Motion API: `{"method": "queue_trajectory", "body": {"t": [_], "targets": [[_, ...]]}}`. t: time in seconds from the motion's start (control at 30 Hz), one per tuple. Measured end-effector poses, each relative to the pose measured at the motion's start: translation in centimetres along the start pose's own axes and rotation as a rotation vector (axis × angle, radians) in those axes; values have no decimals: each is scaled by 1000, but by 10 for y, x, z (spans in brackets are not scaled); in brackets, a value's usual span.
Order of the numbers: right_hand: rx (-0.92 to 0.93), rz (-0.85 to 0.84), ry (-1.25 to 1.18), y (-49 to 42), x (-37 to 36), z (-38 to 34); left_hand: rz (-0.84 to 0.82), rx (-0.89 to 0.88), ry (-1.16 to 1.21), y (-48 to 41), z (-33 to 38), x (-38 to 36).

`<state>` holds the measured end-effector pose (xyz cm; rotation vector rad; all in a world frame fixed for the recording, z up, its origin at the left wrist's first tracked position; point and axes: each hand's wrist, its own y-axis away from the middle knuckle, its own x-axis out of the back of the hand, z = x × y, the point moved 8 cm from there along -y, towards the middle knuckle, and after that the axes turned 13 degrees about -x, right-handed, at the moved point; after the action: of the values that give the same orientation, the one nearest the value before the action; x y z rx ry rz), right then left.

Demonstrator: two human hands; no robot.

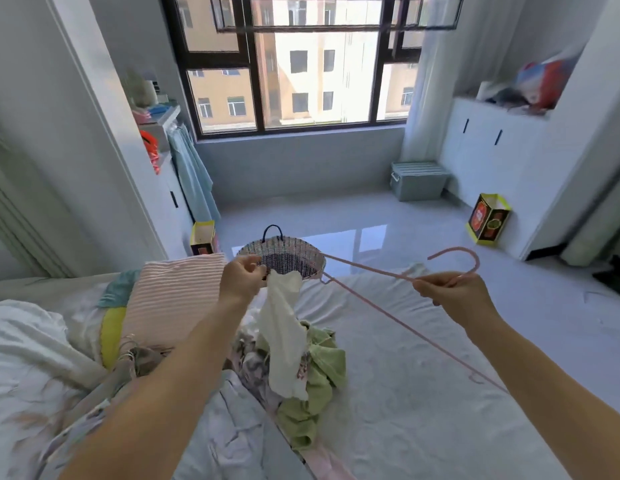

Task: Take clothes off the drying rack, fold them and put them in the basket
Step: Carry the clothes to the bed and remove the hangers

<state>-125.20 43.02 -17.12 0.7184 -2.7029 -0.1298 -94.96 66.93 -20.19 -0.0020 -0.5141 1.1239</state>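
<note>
Left hand (241, 278) pinches the white garment (282, 327) hanging above the clothes pile (312, 382) on the bed (422, 393), right hand (450, 289) grips the pink hanger (370, 271), basket (284, 259) just behind: drop hanger aside, spread garment flat on bed before folding.

A home bedroom: bed (422, 393) with pillow (170, 289), white cabinets (492, 150), big window (301, 64).

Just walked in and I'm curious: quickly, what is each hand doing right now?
The left hand pinches the top of a cream garment.
The right hand grips a pink hanger just below its hook.
</note>
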Motion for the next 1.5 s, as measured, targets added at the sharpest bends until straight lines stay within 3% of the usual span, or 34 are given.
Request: {"method": "queue_trajectory", "body": {"t": [0.27, 0.4, 0.53, 0.63, 0.8, 1.03, 1.27, 1.5], "targets": [[-18, -223, 169, 14, -75, 18, -252, -346, -156, 72, 24, -34], [4, -440, 287, 47, -153, 25, -349, -348, -181, 110, 0, -18], [16, -593, 407, 87, -228, 33, -315, -352, -258, 147, -34, 31], [65, -691, 478, 119, -285, 42, -243, -214, -248, 176, -86, 85], [153, -733, 672, 166, -370, 85, -22, 159, -258, 255, -200, 189], [-26, -858, 944, 229, -424, 221, 371, 642, -299, 429, -362, 318], [-203, -948, 1114, 259, -439, 294, 588, 943, -335, 525, -474, 369], [-160, -956, 1184, 267, -476, 308, 729, 1139, -339, 552, -533, 395]]}}
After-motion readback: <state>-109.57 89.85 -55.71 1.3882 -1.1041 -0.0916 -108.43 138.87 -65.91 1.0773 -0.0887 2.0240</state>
